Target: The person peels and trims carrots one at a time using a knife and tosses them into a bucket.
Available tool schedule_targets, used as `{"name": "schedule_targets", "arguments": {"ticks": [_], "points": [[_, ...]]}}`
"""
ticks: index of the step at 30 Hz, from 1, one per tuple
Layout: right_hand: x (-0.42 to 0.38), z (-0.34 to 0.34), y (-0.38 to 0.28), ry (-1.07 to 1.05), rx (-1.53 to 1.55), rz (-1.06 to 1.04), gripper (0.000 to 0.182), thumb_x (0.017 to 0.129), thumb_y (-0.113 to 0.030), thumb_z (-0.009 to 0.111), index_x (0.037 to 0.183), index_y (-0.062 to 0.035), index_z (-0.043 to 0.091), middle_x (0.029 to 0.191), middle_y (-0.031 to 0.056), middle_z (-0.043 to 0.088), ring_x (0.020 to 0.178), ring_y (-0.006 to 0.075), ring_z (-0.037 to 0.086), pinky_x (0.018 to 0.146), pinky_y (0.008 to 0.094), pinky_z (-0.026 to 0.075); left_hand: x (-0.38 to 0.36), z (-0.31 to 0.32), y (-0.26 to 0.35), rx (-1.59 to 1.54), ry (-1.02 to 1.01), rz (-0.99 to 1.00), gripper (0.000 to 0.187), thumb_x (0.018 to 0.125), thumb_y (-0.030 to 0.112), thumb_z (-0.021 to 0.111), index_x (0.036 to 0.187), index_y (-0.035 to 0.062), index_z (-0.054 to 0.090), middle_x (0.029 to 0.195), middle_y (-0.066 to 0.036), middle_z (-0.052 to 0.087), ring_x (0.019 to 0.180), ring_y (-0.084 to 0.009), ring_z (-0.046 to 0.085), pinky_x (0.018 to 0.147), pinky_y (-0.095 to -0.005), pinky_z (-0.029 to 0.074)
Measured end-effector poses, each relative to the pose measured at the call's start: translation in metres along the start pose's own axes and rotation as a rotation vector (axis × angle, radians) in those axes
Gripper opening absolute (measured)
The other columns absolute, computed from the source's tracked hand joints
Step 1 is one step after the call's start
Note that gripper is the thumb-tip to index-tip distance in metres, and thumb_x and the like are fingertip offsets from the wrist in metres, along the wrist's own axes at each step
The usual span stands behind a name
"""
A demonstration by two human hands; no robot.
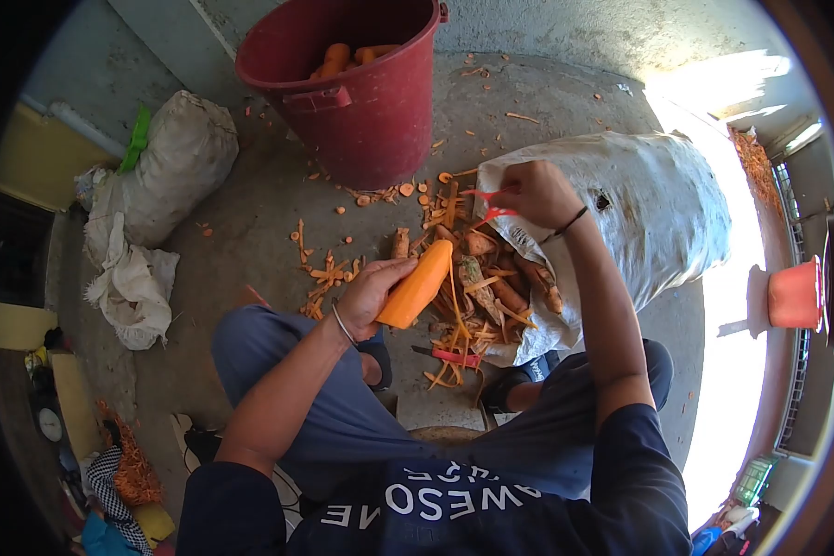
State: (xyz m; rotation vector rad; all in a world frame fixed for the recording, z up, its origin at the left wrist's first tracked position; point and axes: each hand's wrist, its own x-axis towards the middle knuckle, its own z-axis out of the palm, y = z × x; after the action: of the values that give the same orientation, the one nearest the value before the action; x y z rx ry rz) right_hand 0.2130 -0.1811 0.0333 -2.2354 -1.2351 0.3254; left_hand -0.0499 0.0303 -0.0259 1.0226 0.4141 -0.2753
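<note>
Peeled carrot (417,289): held near the middle of the view, tilted, its rounded end pointed toward 1 o'clock; all clock directions below are taken from it.
Left hand (372,293): its fingers are wrapped around the carrot from the 9 o'clock side; a pale bangle (346,326) is worn at the wrist.
Right hand (539,197): raised at 2 o'clock, fingers closed on a red peeler (499,212), which is held apart from the carrot; a dark band (570,222) is worn at the wrist.
Peel strip (453,292): hung along the carrot's 3 o'clock side; whether it is attached cannot be told.
Unpeeled carrots (510,295): piled at 3 o'clock, at the open mouth of a large white sack (658,208) that is laid on its side.
Peelings (324,276): strewn over the grey floor (278,218), from 9 o'clock round through 12.
Red-handled knife (458,358): laid at 5 o'clock among loose strips.
Dark red bucket (371,130): set between 11 and 12 o'clock, with orange carrots (336,60) seen inside.
Stuffed sack (183,153): slumped at 10 o'clock, with a bright green item (136,139) rested against it.
Crumpled white sacking (137,301): dropped at 9 o'clock.
</note>
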Motion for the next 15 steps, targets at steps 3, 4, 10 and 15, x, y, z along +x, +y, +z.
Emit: {"name": "schedule_targets", "arguments": {"ticks": [3,4,10,15], "points": [[0.005,0.001,0.027,0.044,-0.152,0.175,0.029,0.084,-0.026,0.088,0.092,-0.0002,0.080,0.078,0.0115,0.075,0.070,0.0220,0.073,0.064,0.0362,0.054,-0.002,-0.006,0.005,-0.277,-0.249,-0.085,0.046,0.114,0.039,0.048,0.142,0.0032,0.060,0.107,-0.007,0.072,0.091,-0.0154,0.073,0.071,-0.0369,0.062],[0.002,0.004,0.018,0.024,0.019,0.120,0.028,0.085,-0.026,0.088,0.093,-0.0006,0.080,0.078,0.0106,0.075,0.070,0.0195,0.072,0.064,0.0355,0.053,0.002,0.000,0.006,-0.353,-0.140,-0.071,0.047,0.114,0.040,0.048,0.143,0.0051,0.059,0.106,-0.007,0.070,0.091,-0.0163,0.073,0.070,-0.0392,0.062],[-0.019,0.033,-0.077,-0.115,0.322,-0.316,0.030,0.083,-0.028,0.091,0.089,-0.0011,0.079,0.077,0.0109,0.073,0.069,0.0216,0.071,0.064,0.0365,0.054,0.014,0.011,0.008,-0.430,0.013,-0.031,0.051,0.116,0.048,0.039,0.138,0.0065,0.060,0.111,-0.010,0.071,0.089,-0.0184,0.073,0.069,-0.0426,0.061],[-0.022,0.037,-0.086,-0.127,0.302,-0.318,0.034,0.079,-0.031,0.093,0.083,-0.0015,0.077,0.075,0.0135,0.073,0.070,0.0290,0.073,0.066,0.0389,0.056,0.001,0.017,0.008,-0.269,0.057,-0.004,0.051,0.117,0.047,0.037,0.138,0.0064,0.060,0.108,-0.008,0.072,0.084,-0.0181,0.073,0.064,-0.0349,0.060]]}}
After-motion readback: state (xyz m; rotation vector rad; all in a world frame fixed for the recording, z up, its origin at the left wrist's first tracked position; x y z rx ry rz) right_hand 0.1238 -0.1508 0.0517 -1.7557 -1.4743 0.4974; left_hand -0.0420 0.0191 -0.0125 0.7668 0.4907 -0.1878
